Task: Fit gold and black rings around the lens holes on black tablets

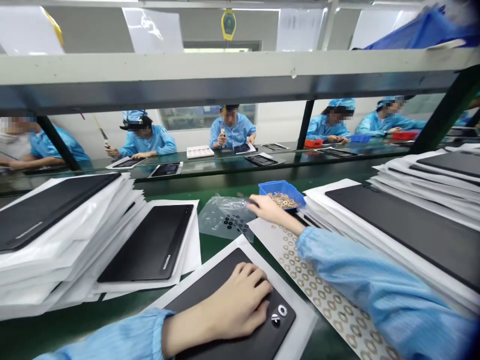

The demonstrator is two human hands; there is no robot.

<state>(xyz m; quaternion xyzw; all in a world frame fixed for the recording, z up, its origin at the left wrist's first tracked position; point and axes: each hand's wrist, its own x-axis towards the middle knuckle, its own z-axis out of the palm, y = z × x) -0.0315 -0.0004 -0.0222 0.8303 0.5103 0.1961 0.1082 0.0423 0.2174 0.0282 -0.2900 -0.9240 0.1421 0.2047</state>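
Note:
My left hand (234, 302) rests palm down with fingers curled on a black rectangular panel (210, 285) that lies on a white sheet in front of me; two small rings (279, 314) sit on the panel beside my fingers. My right hand (266, 207) reaches forward, pinched on a thin dark tool whose tip points left over a clear plastic bag (225, 217) of small black rings. A backing sheet (318, 295) with rows of gold rings lies under my right forearm. A blue tray (281, 192) of gold rings stands just beyond that hand.
Stacks of black panels in white sleeves stand at the left (56, 225) and right (412, 225). Another panel (150, 247) lies at centre left. Beyond a green conveyor (225, 167), several people in blue coats work at the opposite bench. A grey shelf rail (225, 75) runs overhead.

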